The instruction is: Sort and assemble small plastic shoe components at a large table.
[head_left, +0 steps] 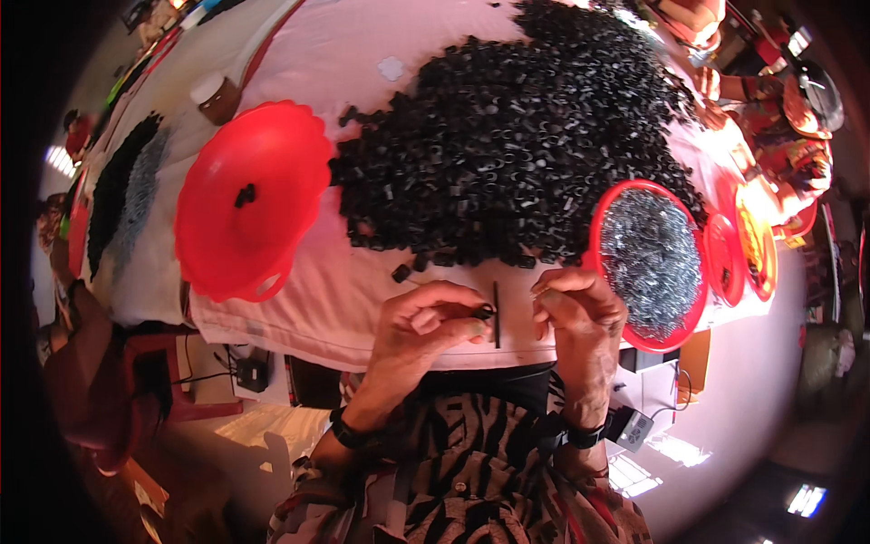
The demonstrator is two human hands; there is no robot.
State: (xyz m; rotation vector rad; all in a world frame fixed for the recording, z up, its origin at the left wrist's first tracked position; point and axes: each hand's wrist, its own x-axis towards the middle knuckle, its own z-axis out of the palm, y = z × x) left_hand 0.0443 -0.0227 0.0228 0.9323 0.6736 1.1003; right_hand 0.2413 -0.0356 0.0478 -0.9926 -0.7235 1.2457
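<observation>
My left hand (424,325) pinches a small black plastic piece (484,312) between thumb and fingertips, just above the near edge of the cloth-covered table. Facing it, my right hand (580,315) has its thumb and fingers drawn together. Whatever may be between those fingertips is too small to make out. A thin black rod (497,328) shows upright in the picture between my hands, beside the left fingertips. Beyond them spreads a large heap of small black plastic pieces (489,154). Right of my right hand stands a red basin (600,227) full of small shiny silver metal parts (651,258).
On the left lies a red scalloped tray (294,150) with a few black pieces (246,195) in it. A brown-and-white cup (217,98) stands behind it. More red basins (722,258) line the right side, near other people at work. Dark piles cover part of another table, far left.
</observation>
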